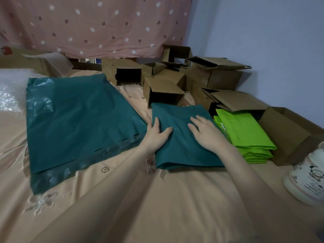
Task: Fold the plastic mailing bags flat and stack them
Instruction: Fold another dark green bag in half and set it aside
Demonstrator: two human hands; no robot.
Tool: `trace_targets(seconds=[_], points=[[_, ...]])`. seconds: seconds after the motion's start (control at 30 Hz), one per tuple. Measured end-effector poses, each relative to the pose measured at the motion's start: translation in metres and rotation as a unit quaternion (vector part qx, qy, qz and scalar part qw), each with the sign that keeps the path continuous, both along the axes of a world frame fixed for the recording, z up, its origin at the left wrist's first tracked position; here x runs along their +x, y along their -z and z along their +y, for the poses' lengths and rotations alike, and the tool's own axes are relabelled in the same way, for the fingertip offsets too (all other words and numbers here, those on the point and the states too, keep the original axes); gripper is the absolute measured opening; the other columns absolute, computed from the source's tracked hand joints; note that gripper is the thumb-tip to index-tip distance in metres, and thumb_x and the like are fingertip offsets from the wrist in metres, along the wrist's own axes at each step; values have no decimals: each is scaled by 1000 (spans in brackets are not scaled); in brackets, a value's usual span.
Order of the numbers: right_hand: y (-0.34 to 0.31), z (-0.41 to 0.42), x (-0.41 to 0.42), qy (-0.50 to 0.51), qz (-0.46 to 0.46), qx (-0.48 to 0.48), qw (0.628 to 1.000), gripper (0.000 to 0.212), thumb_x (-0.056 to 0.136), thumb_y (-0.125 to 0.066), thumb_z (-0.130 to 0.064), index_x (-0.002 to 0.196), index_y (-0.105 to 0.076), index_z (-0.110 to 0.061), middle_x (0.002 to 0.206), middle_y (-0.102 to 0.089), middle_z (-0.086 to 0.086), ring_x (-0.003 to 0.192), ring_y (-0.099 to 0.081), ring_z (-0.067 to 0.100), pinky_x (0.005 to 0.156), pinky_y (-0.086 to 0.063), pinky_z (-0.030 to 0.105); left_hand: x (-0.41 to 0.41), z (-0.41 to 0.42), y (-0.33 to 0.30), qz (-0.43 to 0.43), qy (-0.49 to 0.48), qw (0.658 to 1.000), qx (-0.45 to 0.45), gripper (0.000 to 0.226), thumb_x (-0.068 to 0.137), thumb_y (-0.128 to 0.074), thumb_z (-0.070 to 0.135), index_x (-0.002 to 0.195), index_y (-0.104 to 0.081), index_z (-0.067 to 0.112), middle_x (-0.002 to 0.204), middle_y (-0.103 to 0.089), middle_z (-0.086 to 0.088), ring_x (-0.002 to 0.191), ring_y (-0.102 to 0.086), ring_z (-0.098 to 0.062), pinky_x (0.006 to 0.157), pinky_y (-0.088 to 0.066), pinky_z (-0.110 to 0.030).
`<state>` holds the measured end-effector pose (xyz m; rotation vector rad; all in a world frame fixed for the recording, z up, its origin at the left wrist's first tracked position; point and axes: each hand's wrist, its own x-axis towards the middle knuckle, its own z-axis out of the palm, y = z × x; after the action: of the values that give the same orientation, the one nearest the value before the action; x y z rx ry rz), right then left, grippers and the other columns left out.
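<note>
A stack of folded dark teal mailing bags lies on the peach bedsheet in the middle. My left hand rests flat on its left edge, fingers spread, thumb on top. My right hand presses palm-down on the stack's upper right part, fingers apart. To the left lies a pile of large unfolded teal bags, spread flat with their glossy flaps toward me. Right of the teal stack sits a stack of folded bright green bags. Neither hand grips anything.
Several open brown cardboard boxes crowd the back and right side. Bubble wrap lies at far left. A white patterned container stands at the right edge. A pink dotted curtain hangs behind.
</note>
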<state>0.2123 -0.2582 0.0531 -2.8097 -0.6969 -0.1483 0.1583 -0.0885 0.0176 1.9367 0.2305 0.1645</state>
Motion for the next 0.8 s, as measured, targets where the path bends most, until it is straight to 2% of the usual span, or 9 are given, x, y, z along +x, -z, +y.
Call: trace_targets(seconds=[0.03, 0.1, 0.27, 0.37, 0.47, 0.5, 0.57, 0.7, 0.8], points=[[4, 1, 1, 0, 26, -13, 1000, 53, 102, -25, -40, 149, -25, -16, 157, -19, 8, 144, -17, 22, 116, -12, 32, 1, -1, 6, 5, -4, 998, 59, 76, 92, -45, 45, 150, -8, 14, 157, -4, -4, 143, -14, -22, 115, -14, -30], [9, 0, 5, 4, 47, -30, 998, 53, 102, -19, -42, 150, -20, -19, 158, -15, 5, 145, -12, 20, 118, -9, 33, 2, -4, 14, -7, -5, 993, 114, 72, 95, -40, 44, 150, -9, 10, 158, 3, -6, 145, -6, -21, 116, -7, -27], [5, 1, 4, 5, 57, -37, 998, 53, 102, -23, -40, 150, -18, -18, 159, -11, 6, 146, -9, 21, 119, -11, 42, -1, 0, 18, 7, 30, 989, 148, 60, 99, -28, 41, 148, -19, 8, 158, -6, -11, 145, -2, -19, 115, -3, -26], [-5, 10, -5, 3, 3, 2, 1000, 53, 100, -37, -31, 149, -22, -17, 158, -15, 7, 146, -12, 22, 118, -15, 44, -18, 10, 6, -61, -4, 989, 133, 53, 99, -35, 32, 148, -24, 13, 157, -12, -3, 145, -10, -17, 115, -10, -25], [-17, 34, -26, -40, -26, 46, 998, 54, 98, -42, -26, 148, -24, -18, 157, -19, 5, 144, -16, 21, 118, -16, 43, -39, 33, -8, -129, -24, 977, 166, 55, 92, -47, 17, 145, -33, 17, 155, -21, 0, 139, -27, -25, 112, -22, -28], [-19, 45, -33, -60, -28, 53, 996, 54, 98, -43, -26, 148, -25, -19, 157, -19, 4, 144, -16, 21, 118, -16, 42, -45, 43, -12, -137, -25, 973, 184, 57, 89, -50, 14, 144, -34, 18, 154, -24, 1, 139, -28, -23, 111, -23, -27], [-22, 67, -47, -104, -27, 47, 993, 57, 96, -45, -24, 148, -24, -20, 157, -19, 2, 144, -17, 20, 118, -17, 41, -57, 64, -13, -118, -19, 968, 222, 64, 83, -54, 13, 143, -35, 23, 152, -28, 2, 139, -26, -18, 113, -24, -31], [-16, 108, -72, -178, -10, 10, 984, 68, 89, -53, -15, 149, -23, -22, 156, -21, 2, 143, -18, 20, 117, -18, 39, -86, 98, -1, -21, -10, 942, 336, 70, 77, -59, 23, 142, -33, 27, 150, -31, 6, 137, -28, -16, 110, -28, -42], [-1, 130, -88, -205, 5, -20, 979, 71, 85, -53, -9, 148, -24, -21, 157, -19, 1, 144, -15, 18, 116, -15, 34, -104, 113, 14, -10, -33, 920, 389, 51, 79, -59, 32, 129, -50, 29, 133, -51, 9, 123, -47, -16, 98, -40, -37]])
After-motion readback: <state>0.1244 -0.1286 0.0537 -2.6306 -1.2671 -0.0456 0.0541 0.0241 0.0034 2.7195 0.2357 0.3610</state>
